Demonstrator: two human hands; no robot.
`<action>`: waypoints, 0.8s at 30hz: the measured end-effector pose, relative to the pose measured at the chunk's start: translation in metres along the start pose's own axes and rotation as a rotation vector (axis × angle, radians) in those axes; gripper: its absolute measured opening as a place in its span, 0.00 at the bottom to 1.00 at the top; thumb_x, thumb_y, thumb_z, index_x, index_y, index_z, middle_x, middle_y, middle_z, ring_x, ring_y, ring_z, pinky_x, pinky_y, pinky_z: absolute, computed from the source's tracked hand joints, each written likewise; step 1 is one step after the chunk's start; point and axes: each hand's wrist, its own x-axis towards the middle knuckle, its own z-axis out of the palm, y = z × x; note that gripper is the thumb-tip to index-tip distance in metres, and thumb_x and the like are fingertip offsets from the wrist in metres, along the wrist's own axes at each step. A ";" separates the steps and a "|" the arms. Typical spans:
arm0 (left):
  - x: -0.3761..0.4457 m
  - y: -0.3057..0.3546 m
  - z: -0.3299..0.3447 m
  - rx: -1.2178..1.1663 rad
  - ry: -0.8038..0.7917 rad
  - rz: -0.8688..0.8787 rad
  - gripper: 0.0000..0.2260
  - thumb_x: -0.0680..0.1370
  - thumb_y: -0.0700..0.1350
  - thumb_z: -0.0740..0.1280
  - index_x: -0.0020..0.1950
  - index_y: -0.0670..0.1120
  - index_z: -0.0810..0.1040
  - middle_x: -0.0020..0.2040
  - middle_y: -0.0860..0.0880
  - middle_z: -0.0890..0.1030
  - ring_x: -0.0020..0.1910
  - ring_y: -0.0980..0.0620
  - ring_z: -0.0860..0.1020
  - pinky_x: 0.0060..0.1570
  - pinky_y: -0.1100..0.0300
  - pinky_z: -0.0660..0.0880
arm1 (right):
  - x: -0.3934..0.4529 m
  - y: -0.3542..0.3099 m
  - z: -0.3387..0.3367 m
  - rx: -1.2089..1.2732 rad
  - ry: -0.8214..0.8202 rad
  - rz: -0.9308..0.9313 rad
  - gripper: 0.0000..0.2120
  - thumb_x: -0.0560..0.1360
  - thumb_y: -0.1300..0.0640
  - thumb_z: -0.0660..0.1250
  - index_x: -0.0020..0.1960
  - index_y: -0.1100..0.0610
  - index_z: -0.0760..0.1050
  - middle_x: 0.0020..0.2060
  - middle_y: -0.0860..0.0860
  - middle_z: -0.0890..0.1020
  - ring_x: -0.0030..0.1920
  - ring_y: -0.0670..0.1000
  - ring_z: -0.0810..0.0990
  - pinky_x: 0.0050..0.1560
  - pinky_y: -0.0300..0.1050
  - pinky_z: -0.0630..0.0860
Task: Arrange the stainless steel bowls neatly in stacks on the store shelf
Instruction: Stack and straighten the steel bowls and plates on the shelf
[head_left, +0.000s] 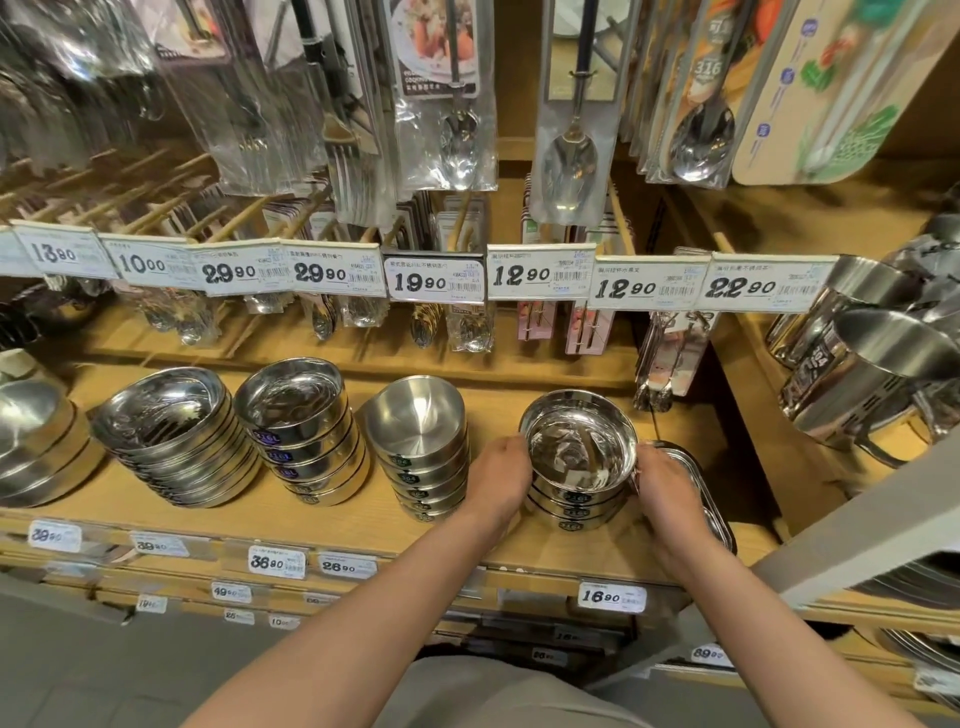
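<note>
A short stack of shiny steel bowls (577, 457) stands on the wooden shelf (322, 514) at the right. My left hand (498, 475) presses against its left side and my right hand (667, 486) against its right side, so both hold the stack. To the left stand three more bowl stacks: a matte one (418, 441), a tall shiny one (298, 415) and a leaning stack of wide shallow bowls (166, 421). Another stack (31, 431) sits at the far left edge.
A flat steel tray (714, 499) lies right behind my right hand. Steel cups and pots (862, 364) crowd the shelf at the right. Packaged spoons and forks (457, 135) hang above, over a row of price tags (435, 278).
</note>
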 end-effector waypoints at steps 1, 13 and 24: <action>-0.006 0.000 -0.003 0.033 0.012 0.020 0.19 0.84 0.51 0.53 0.64 0.44 0.78 0.65 0.44 0.80 0.61 0.43 0.76 0.63 0.51 0.72 | -0.007 -0.003 -0.003 -0.009 0.035 -0.035 0.16 0.84 0.50 0.55 0.58 0.57 0.79 0.59 0.55 0.81 0.58 0.54 0.78 0.57 0.53 0.74; -0.097 -0.002 -0.153 -0.180 0.253 0.010 0.09 0.83 0.48 0.64 0.50 0.48 0.83 0.46 0.50 0.86 0.47 0.51 0.82 0.42 0.60 0.80 | -0.078 -0.055 0.025 0.092 -0.186 -0.277 0.10 0.84 0.49 0.60 0.63 0.45 0.76 0.54 0.45 0.81 0.58 0.50 0.80 0.63 0.57 0.76; -0.143 -0.075 -0.322 -0.463 0.441 0.004 0.07 0.82 0.44 0.64 0.47 0.45 0.81 0.41 0.47 0.80 0.38 0.51 0.78 0.43 0.57 0.77 | -0.157 -0.061 0.147 0.086 -0.404 -0.182 0.09 0.84 0.54 0.62 0.55 0.50 0.81 0.49 0.49 0.86 0.51 0.49 0.84 0.50 0.42 0.77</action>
